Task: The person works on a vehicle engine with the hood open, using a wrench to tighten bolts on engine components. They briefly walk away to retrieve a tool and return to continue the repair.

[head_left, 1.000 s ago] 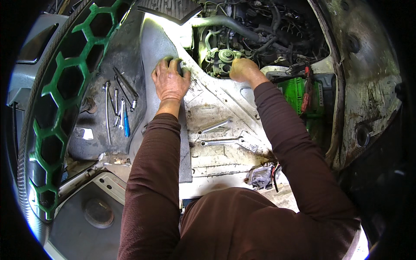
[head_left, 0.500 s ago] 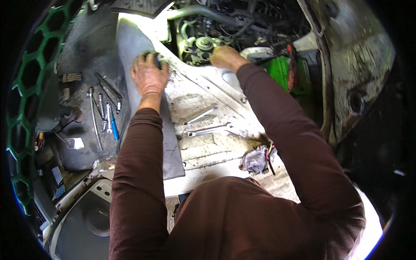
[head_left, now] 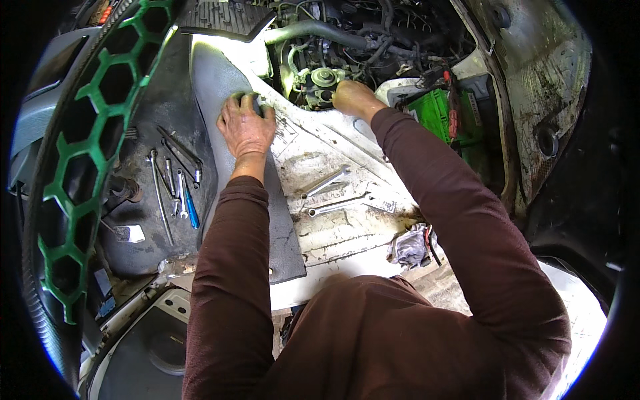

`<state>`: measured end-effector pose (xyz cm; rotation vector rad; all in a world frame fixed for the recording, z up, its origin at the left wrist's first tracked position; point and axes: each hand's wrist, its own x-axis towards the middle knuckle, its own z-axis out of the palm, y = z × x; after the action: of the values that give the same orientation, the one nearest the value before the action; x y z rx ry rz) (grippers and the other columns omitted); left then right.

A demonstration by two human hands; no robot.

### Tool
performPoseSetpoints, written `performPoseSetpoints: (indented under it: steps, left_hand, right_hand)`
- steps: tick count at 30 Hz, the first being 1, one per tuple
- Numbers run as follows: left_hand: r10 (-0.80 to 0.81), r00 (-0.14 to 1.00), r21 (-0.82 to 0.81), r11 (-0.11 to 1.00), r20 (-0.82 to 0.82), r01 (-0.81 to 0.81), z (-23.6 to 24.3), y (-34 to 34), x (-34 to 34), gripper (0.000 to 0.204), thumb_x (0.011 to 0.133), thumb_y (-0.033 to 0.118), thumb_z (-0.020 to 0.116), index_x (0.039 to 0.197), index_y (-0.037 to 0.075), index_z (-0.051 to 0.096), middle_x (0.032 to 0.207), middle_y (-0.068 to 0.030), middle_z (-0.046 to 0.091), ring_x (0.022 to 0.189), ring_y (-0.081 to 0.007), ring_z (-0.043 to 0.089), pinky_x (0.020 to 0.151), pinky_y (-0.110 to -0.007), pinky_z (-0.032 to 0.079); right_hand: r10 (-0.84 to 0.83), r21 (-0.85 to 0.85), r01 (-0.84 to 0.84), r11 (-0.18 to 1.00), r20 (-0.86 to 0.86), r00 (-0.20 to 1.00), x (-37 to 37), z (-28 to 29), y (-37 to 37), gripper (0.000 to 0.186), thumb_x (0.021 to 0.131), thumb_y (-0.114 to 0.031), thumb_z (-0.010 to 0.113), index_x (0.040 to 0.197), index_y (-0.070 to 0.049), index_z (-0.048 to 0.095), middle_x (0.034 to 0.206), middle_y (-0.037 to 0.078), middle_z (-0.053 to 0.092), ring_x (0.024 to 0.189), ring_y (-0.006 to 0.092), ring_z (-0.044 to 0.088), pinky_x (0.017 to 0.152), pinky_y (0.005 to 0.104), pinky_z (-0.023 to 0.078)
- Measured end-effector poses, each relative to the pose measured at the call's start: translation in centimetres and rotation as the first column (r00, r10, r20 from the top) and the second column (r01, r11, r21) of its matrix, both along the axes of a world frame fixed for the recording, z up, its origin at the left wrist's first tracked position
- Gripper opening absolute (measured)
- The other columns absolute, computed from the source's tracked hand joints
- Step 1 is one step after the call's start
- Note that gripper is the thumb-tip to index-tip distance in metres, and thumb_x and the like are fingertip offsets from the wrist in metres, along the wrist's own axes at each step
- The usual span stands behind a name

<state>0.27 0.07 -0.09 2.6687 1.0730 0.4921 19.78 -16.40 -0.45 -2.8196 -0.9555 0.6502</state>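
My left hand (head_left: 245,130) rests at the edge of a long grey mat (head_left: 285,240), fingers curled over a small dark thing that is mostly hidden. My right hand (head_left: 355,100) is closed at the engine bay, just right of a round metal fitting (head_left: 324,78); what its fingers hold is hidden. Between my forearms, two wrenches (head_left: 339,201) lie on the dirty white panel (head_left: 320,237). Left of the mat, several wrenches and a blue-handled tool (head_left: 191,207) lie on a dark floor covering (head_left: 143,260).
A green-patterned seat edge (head_left: 73,179) borders the left. The engine with its hoses (head_left: 353,41) fills the top. A green battery (head_left: 427,117) with a red-handled part (head_left: 455,117) is beyond my right arm. A crumpled rag (head_left: 408,245) lies near the front edge.
The whole view has shifted as the head moved. Both hands stay in about the same places on the mat edge and at the engine.
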Motion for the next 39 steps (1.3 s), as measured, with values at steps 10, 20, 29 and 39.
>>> performPoseSetpoints:
  steps: [10,20,29,39]
  left_hand:
    - [-0.009,1.0,-0.042,0.999,-0.016,0.009,-0.1,0.4,-0.3,0.048,0.085,0.036,0.068,0.128,0.014,0.065,0.14,-0.0121,0.053,0.138,-0.0302,0.044,0.117,-0.049,0.027]
    - [-0.016,1.0,0.004,1.0,-0.002,0.016,0.2,-0.1,0.1,0.044,0.086,0.035,0.07,0.126,0.015,0.067,0.136,-0.0105,0.056,0.136,-0.03,0.046,0.115,-0.047,0.03]
    - [-0.013,1.0,0.015,1.0,-0.012,0.013,0.3,0.1,-0.3,0.044,0.085,0.035,0.07,0.125,0.015,0.066,0.136,-0.0097,0.056,0.136,-0.0295,0.046,0.115,-0.047,0.031]
    - [-0.021,1.0,0.03,0.999,-0.008,0.021,0.1,0.2,-0.3,0.045,0.086,0.037,0.071,0.124,0.014,0.066,0.135,-0.0096,0.057,0.134,-0.0298,0.048,0.114,-0.048,0.032]
  right_hand:
    - [-0.085,-0.106,0.075,0.992,-0.09,0.992,-1.5,1.8,0.9,0.051,0.099,-0.043,0.055,0.132,-0.005,0.067,0.141,0.017,0.062,0.132,0.0375,0.057,0.109,0.0544,0.04]
    - [0.036,-0.224,-0.062,0.973,-0.119,0.992,-1.5,3.2,1.4,0.058,0.101,-0.055,0.053,0.137,-0.011,0.065,0.142,0.014,0.062,0.133,0.035,0.056,0.113,0.0583,0.03]
    - [0.175,-0.265,-0.185,0.946,-0.062,0.983,-1.7,3.7,2.4,0.05,0.097,-0.048,0.063,0.131,-0.013,0.07,0.139,0.011,0.065,0.13,0.032,0.06,0.101,0.0562,0.041]
    - [-0.186,0.082,0.176,0.981,0.136,0.973,-8.2,5.1,-0.8,0.065,0.103,-0.052,0.046,0.145,-0.003,0.051,0.151,0.022,0.045,0.137,0.0409,0.046,0.114,0.0624,0.027]
